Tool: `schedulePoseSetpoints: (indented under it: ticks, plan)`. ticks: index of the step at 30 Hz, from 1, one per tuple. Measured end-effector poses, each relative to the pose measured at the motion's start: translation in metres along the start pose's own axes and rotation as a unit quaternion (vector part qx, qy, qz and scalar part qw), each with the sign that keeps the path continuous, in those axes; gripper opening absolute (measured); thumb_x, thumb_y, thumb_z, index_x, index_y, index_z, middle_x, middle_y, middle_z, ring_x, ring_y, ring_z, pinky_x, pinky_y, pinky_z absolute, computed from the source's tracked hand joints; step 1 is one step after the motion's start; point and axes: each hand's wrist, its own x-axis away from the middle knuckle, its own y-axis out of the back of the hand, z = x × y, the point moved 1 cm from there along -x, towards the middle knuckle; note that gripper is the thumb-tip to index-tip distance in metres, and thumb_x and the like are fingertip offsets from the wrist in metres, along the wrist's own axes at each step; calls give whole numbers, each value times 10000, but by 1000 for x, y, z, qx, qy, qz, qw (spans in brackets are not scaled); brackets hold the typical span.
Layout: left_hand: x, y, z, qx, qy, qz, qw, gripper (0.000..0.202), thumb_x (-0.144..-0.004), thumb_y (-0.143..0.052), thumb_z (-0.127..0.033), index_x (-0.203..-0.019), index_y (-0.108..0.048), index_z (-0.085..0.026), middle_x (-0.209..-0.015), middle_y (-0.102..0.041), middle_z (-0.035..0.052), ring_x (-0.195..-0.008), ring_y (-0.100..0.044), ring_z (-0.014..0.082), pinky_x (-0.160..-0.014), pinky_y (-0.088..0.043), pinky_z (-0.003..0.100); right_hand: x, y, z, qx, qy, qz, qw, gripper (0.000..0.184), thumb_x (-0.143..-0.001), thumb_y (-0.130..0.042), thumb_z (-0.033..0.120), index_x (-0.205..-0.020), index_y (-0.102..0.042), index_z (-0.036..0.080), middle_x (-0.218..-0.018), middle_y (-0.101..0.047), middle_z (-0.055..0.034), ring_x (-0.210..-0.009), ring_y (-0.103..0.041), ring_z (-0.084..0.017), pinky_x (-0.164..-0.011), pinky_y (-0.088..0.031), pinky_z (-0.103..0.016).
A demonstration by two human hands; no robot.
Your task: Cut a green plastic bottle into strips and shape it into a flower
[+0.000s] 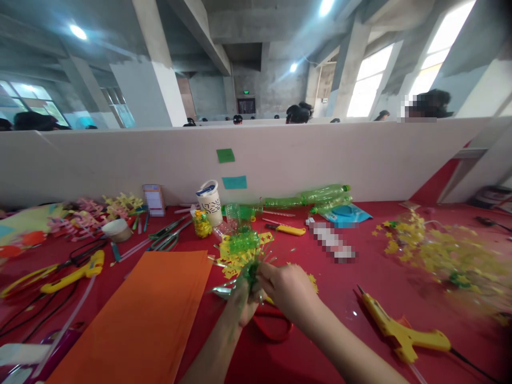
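Observation:
My left hand [243, 301] is closed around a cut green plastic bottle piece [250, 271], with thin clear strips fanning out from it. The thumb and fingers of my right hand [290, 285] are pinched together at its right side; the exact spot they grip is partly hidden. Under my hands lie red-handled scissors [276, 329], their blades [221, 291] poking out to the left. Just beyond are a pile of yellow paper cut-outs [230, 270] and another green bottle piece [245, 241] lying on them.
Orange sheets [140, 314] lie to the left, near a yellow glue gun [90, 269]. A second yellow glue gun [408, 328] and yellow star decorations [468, 256] are on the right. Behind stand a white cup [210, 205], a yellow cutter knife [290, 230], green bottles [326, 194] and a white partition [160, 154].

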Motion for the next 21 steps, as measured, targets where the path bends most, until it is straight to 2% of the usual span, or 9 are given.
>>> schedulePoseSetpoints:
  ticks: [2,5,9,12,18,21]
  plan:
    - [1,-1,-2,15,13,-10,1000,360,-599,-734,-291,-588,-392,-182,-412,-298,-117,-356,-262,23,-368,-186,148,1,5,0,-55,10,17,998,109,-821,-520,229,-832,-628,238,-513,-580,29,-440,-501,-102,-439,-175,-216]
    - [1,0,-3,25,8,-6,1000,348,-606,-720,-274,-584,-386,-179,-419,-292,-115,-359,-252,20,-368,-191,140,3,12,0,-114,11,42,993,189,-804,-544,218,-974,-615,260,-566,-628,27,-503,-550,-122,-450,-214,-197]
    - [0,6,-1,30,-15,30,999,358,-603,-725,-273,-577,-382,-173,-433,-306,-113,-361,-220,10,-374,-204,136,5,20,2,-126,2,45,991,191,-796,-555,211,-974,-612,251,-560,-630,29,-494,-540,-124,-450,-226,-194]
    - [-1,8,0,32,-20,39,999,360,-614,-729,-308,-589,-397,-173,-432,-312,-112,-362,-221,11,-381,-220,138,6,24,3,-114,8,27,993,175,-794,-561,218,-960,-611,239,-538,-609,33,-471,-513,-118,-452,-225,-196]
    - [-5,7,2,27,1,7,1000,392,-660,-695,-394,-553,-385,-180,-372,-269,-110,-336,-213,24,-369,-194,159,9,33,3,-143,6,-38,989,122,-825,-556,291,-898,-617,215,-576,-608,24,-471,-504,-107,-472,-268,-195]
    - [-7,6,4,47,7,31,998,395,-677,-692,-374,-539,-379,-176,-377,-302,-100,-338,-225,24,-372,-206,162,12,35,2,-133,-3,-84,988,118,-834,-540,286,-853,-619,200,-562,-588,20,-463,-487,-104,-477,-281,-202]
